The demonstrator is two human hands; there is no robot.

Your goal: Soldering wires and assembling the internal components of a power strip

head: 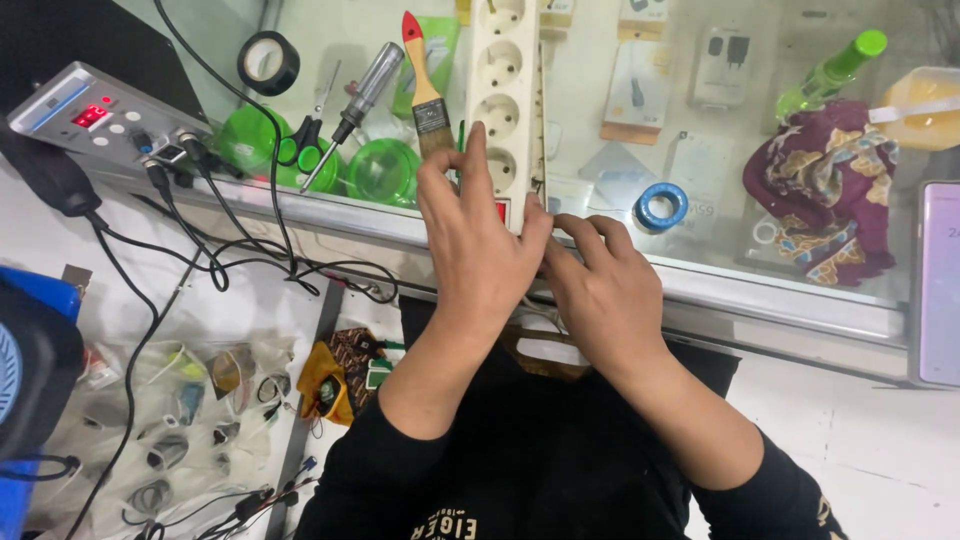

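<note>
White power strip (503,90) under left hand (482,255)

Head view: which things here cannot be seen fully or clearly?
- Whatever lies under the left hand and right hand: the hands cover it.
- White power strip: top end cut by the upper edge, near end hidden behind the left hand.
- Phone: cut by the right edge.
- Blue device: cut by the left edge.
- Small parts in clear bags: too small to identify.

Power strip (503,90) hemmed: paintbrush (427,90) left, blue tape ring (662,206) right.
</note>
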